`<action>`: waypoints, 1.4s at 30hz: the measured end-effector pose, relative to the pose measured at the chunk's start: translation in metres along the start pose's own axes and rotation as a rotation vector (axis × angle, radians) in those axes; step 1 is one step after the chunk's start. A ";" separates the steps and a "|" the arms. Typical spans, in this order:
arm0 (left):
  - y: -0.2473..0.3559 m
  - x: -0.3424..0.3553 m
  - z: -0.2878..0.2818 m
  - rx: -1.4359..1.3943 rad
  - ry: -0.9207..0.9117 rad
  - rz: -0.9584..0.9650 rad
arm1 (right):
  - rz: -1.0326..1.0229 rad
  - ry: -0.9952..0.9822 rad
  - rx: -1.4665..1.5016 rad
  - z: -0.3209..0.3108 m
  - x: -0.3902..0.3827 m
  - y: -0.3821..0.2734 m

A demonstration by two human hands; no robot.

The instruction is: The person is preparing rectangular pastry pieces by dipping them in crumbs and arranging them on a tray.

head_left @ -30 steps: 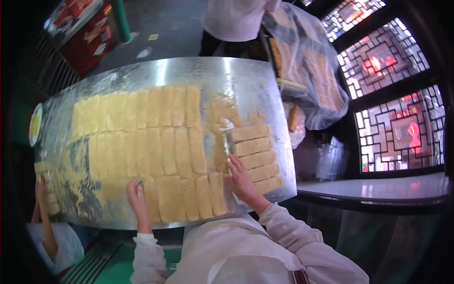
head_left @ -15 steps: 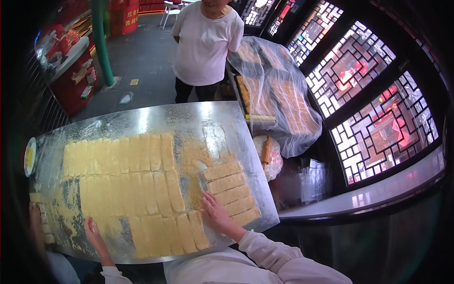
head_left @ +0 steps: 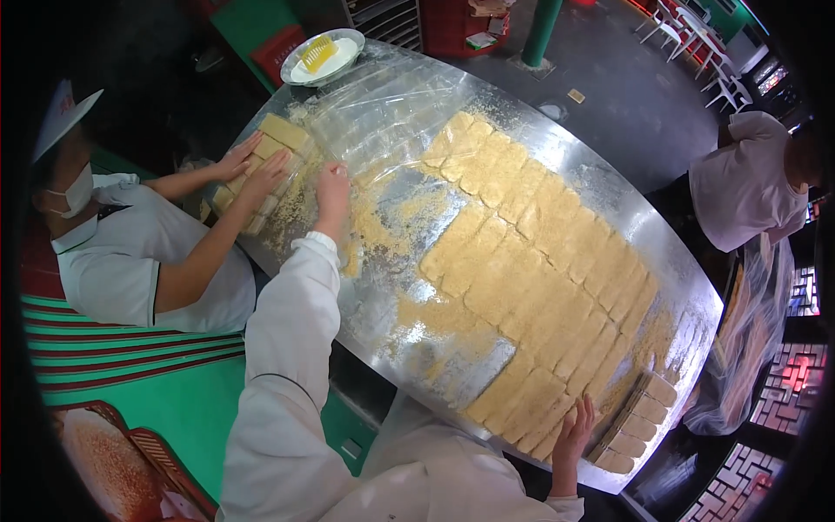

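Note:
My left hand [head_left: 332, 196] reaches out beside a clear plastic sheet [head_left: 383, 113] with its fingers curled together; what they grip, if anything, is too small to make out. My right hand [head_left: 574, 435], fingers apart, is over the near right edge of rows of pale, crumb-coated dough strips [head_left: 531, 278]. Right of it, more short strips [head_left: 648, 404] lie along a long dark bar. At the left, a co-worker's hands [head_left: 259, 174] press on a block of pale pieces [head_left: 280, 133], close to my left hand.
The metal table [head_left: 678, 304] has crumbs scattered over it. A bowl [head_left: 344, 61] of white powder with a yellow scraper stands at its far corner. A person in a white shirt [head_left: 744, 183] stands beyond the right edge, near plastic-covered trays [head_left: 739, 348]. A green pole [head_left: 541, 30] and white chairs are behind.
The view has swung left, showing the co-worker and bowl more fully. My left hand has moved up the table toward the co-worker's pieces. My right hand has left the short strips for the rows' edge.

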State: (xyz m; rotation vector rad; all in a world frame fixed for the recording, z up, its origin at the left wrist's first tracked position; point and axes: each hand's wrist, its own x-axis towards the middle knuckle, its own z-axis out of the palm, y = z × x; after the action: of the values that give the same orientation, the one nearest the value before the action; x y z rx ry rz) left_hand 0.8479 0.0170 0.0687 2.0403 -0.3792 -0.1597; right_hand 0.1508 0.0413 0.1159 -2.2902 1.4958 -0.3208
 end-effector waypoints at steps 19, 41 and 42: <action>-0.127 0.216 0.026 0.536 -0.246 0.276 | 0.145 0.150 0.045 -0.016 0.003 -0.044; 0.171 -0.622 0.046 -0.704 -0.996 -0.236 | 0.296 0.130 1.240 -0.090 -0.061 0.088; 0.176 -0.641 0.047 -0.690 -0.990 -0.238 | 0.301 0.121 1.252 -0.094 -0.069 0.103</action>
State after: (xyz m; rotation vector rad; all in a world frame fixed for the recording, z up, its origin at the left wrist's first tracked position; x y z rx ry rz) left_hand 0.1968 0.1139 0.1703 1.1886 -0.5722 -1.2807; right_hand 0.0008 0.0495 0.1569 -1.0541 1.1147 -0.9704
